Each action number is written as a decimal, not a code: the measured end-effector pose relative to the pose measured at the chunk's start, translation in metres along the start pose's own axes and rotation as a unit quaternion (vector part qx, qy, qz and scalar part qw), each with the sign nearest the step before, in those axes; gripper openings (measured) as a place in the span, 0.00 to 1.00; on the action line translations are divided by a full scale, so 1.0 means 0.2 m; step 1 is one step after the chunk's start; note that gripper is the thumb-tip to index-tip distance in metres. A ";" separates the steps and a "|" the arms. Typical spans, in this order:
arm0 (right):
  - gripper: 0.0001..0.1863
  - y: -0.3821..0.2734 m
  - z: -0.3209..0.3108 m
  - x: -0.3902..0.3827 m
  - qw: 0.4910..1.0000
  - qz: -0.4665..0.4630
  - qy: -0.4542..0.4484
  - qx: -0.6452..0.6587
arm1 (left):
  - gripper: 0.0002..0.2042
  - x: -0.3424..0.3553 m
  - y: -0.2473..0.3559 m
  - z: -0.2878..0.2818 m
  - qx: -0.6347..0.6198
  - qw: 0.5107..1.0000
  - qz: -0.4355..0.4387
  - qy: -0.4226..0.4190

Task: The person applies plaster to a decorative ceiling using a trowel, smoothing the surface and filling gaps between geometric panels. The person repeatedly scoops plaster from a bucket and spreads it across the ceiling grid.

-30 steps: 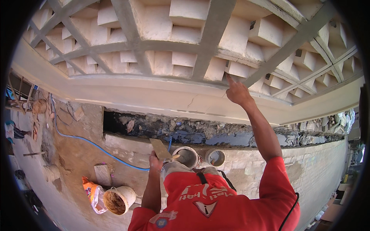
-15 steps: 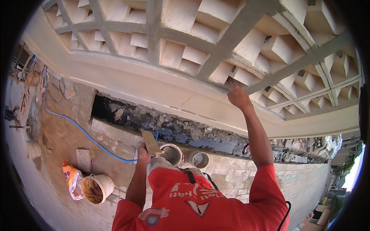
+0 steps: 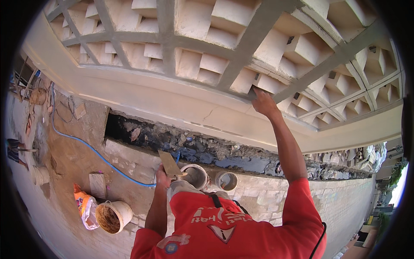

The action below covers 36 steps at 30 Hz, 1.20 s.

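My right hand (image 3: pixel 264 103) is raised to a pale ventilation block (image 3: pixel 268 84) in the wall. Its index finger reaches the lower edge of the block's opening, while the other fingers are curled; whether they hold something small is hidden. Low beside my waist, my left hand (image 3: pixel 162 178) is closed around a flat rectangular plastering trowel (image 3: pixel 169 163), its plate tilted upward. Grey mortar joints (image 3: pixel 230 69) frame the blocks. Just past the trowel stand a bucket (image 3: pixel 199 172) with grey contents and a smaller pail (image 3: pixel 227 181).
An open trench (image 3: pixel 142 134) with dark wet rubble runs along the wall's foot. A blue hose (image 3: pixel 92 149) crosses the ground at left. Nearby are a bucket of brown material (image 3: pixel 123 211), an orange and white sack (image 3: pixel 86 207) and a flat slab (image 3: pixel 97 185). Another person (image 3: pixel 16 151) is at far left.
The view has shifted slightly, so the wall sits a little further left and the ground items further right. My right finger stays at the same block; my left hand keeps the trowel.
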State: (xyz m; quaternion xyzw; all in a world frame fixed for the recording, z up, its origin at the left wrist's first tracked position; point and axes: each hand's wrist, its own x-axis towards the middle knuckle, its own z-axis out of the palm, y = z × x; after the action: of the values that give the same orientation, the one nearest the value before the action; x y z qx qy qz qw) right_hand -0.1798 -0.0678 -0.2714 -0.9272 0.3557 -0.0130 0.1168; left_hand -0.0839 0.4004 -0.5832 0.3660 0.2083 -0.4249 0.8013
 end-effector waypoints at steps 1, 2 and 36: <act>0.32 0.00 0.02 0.02 1.000 -0.005 -0.011 -0.010 | 0.15 -0.01 0.00 0.00 0.001 1.000 -0.006 0.000; 0.31 -0.01 0.04 0.04 1.000 -0.010 -0.019 -0.019 | 0.16 -0.01 0.01 0.00 0.003 1.000 -0.012 -0.002; 0.27 -0.01 -0.03 -0.19 0.997 -0.043 -0.069 -0.011 | 0.22 -0.24 -0.02 0.29 0.134 0.991 0.019 -0.017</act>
State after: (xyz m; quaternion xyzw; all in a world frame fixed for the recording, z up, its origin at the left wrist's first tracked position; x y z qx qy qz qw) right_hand -0.2078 -0.0433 -0.2631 -0.9416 0.3066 0.0495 0.1300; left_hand -0.1125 0.3808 -0.5168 0.4664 0.1287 -0.4399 0.7566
